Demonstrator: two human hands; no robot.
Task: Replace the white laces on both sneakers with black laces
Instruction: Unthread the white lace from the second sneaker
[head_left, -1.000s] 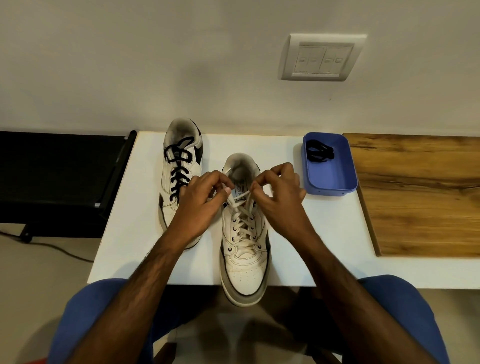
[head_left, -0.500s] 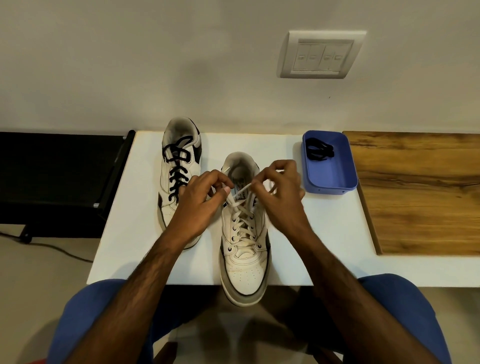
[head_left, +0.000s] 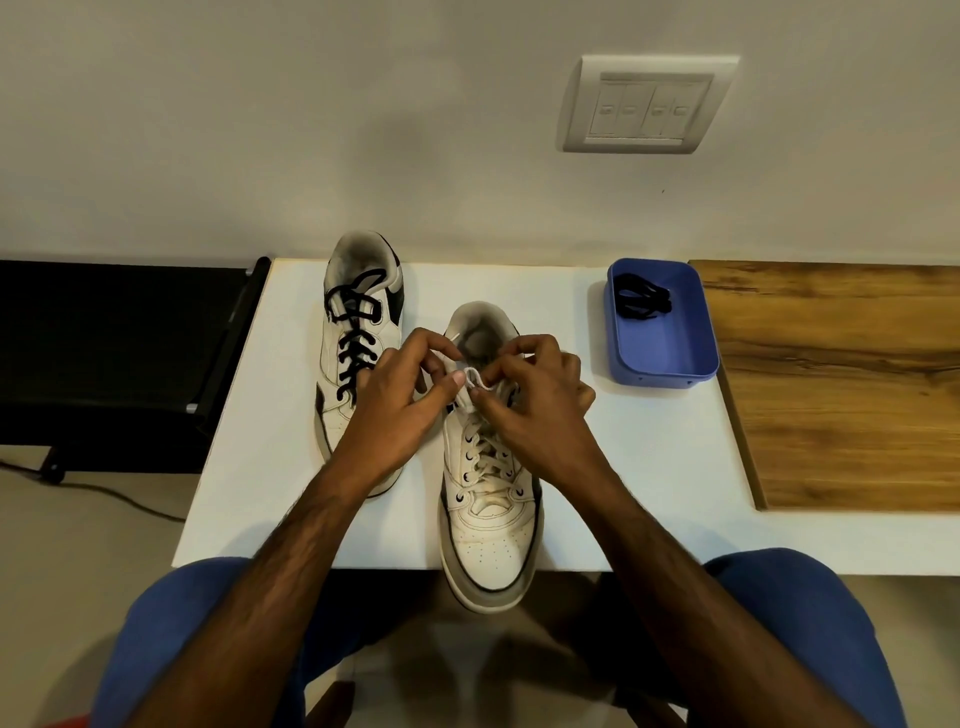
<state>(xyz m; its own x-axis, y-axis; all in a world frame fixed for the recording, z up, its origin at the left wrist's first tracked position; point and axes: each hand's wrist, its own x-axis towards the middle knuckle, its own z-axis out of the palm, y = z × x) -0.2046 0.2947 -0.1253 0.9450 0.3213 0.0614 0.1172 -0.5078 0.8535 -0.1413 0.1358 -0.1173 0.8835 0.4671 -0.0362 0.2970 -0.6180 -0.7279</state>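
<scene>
A: hands?
B: I'm seeing the left hand (head_left: 400, 410) and right hand (head_left: 540, 400) both pinching the white lace (head_left: 477, 382) atop the near sneaker (head_left: 488, 499).
A: black lace (head_left: 641, 300)?
B: sitting in the blue tray (head_left: 670, 358).

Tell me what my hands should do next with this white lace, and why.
Probably pull the loosened loop of the white lace out of the top eyelets. Both the left hand and right hand pinch it at the collar of the near sneaker, which remains white-laced below, while the far sneaker is already black-laced and a black lace waits in the blue tray.
</scene>
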